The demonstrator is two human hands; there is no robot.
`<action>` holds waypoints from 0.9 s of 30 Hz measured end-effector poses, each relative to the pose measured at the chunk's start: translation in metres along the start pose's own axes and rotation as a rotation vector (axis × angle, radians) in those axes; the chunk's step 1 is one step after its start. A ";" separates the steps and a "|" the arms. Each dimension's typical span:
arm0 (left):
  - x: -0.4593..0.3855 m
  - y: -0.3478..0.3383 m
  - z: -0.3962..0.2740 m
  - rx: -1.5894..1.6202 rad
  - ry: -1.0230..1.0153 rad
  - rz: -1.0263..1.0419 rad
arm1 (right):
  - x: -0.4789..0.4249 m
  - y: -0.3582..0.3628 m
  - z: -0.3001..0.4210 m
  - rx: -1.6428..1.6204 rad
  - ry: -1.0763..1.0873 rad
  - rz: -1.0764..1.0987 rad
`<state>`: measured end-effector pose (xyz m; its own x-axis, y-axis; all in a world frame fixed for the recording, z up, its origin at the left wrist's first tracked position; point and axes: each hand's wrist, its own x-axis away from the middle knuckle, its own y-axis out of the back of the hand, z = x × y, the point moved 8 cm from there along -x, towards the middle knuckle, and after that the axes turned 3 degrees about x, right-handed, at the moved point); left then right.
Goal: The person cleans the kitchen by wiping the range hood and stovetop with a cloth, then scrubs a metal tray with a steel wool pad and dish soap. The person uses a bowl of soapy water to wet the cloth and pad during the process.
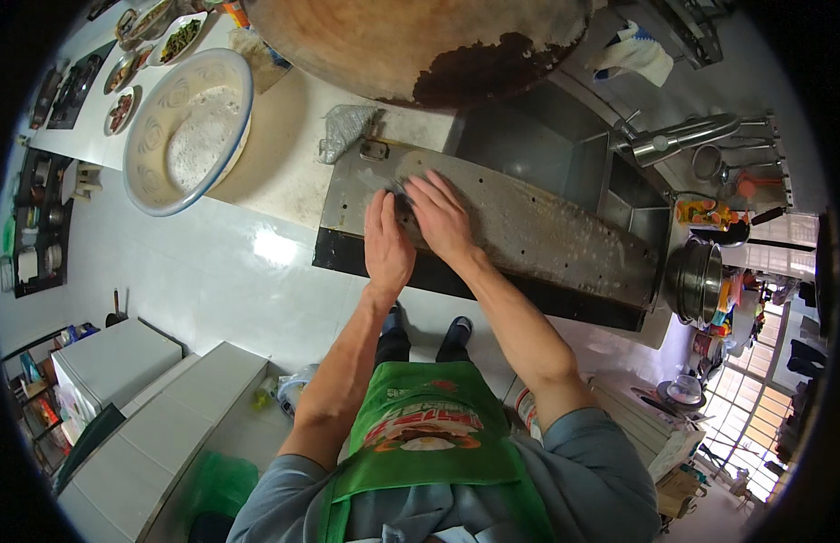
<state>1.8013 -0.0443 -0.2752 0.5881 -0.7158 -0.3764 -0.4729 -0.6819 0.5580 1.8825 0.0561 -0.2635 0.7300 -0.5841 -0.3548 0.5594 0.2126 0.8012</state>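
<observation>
A long grey metal panel (528, 220) with small holes, a latch-like fitting and a black front edge lies across the counter and part of the sink (528, 136). Both hands are on its left part. A small dark scrubbing pad (401, 195), blurred and mostly covered, sits between them. My left hand (387, 237) presses its fingertips against the pad's near left side. From the right, my right hand (441, 214) reaches over the pad with its fingers stretched out. Just beyond the panel's left end is a crumpled, silvery wrapped bundle (348, 130).
A basin (145, 142) of sudsy water stands at the counter's left edge, near plates of food (182, 39). A large round brown board (365, 47) with a dark patch overhangs the back. Right are a faucet (684, 139), an orange bottle (705, 214) and metal bowls (694, 282).
</observation>
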 end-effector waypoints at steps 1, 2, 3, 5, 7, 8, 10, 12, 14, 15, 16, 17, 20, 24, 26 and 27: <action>-0.001 0.001 -0.001 0.012 0.009 0.003 | 0.010 0.009 -0.020 0.057 -0.005 0.014; -0.002 0.004 -0.004 0.026 0.015 0.006 | 0.022 0.023 -0.048 0.116 -0.011 0.025; -0.001 0.006 -0.006 0.040 0.022 0.019 | 0.032 0.032 -0.064 0.173 -0.027 0.037; 0.000 0.004 -0.005 0.054 0.029 0.024 | 0.006 0.056 -0.088 0.187 -0.201 -0.022; -0.002 -0.001 -0.008 0.075 0.029 0.015 | -0.023 0.033 -0.062 0.197 -0.131 -0.046; 0.000 -0.001 -0.008 0.080 0.034 0.009 | -0.027 0.013 -0.040 0.168 -0.042 -0.015; -0.002 0.005 -0.002 0.097 0.044 0.003 | -0.024 -0.007 -0.008 0.091 0.030 0.042; -0.004 0.008 0.002 0.140 0.063 0.004 | -0.001 -0.007 -0.003 0.068 -0.021 0.068; -0.006 0.010 0.003 0.187 0.058 0.016 | -0.012 0.002 -0.022 0.152 0.051 0.004; -0.008 0.011 0.003 0.208 0.053 0.029 | -0.027 0.002 -0.030 0.189 0.052 -0.004; -0.014 0.021 0.004 0.181 0.036 -0.005 | -0.054 0.007 -0.018 0.214 0.024 0.019; -0.018 0.026 0.008 0.146 0.030 -0.037 | -0.062 0.005 -0.018 0.228 0.007 0.020; -0.030 0.048 0.026 0.009 -0.019 -0.121 | -0.065 0.001 -0.017 0.315 -0.014 0.022; -0.034 0.061 0.051 -0.103 0.032 -0.145 | -0.040 0.007 -0.038 0.413 -0.057 0.030; -0.035 0.054 0.050 -0.133 0.019 -0.086 | -0.069 -0.015 -0.026 0.363 -0.072 0.083; -0.038 0.051 0.049 -0.148 0.017 -0.076 | -0.089 -0.024 -0.021 0.336 -0.073 0.106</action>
<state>1.7227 -0.0591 -0.2687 0.6300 -0.6596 -0.4099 -0.3253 -0.7034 0.6320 1.8120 0.1197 -0.2613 0.7404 -0.6297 -0.2352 0.3128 0.0131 0.9497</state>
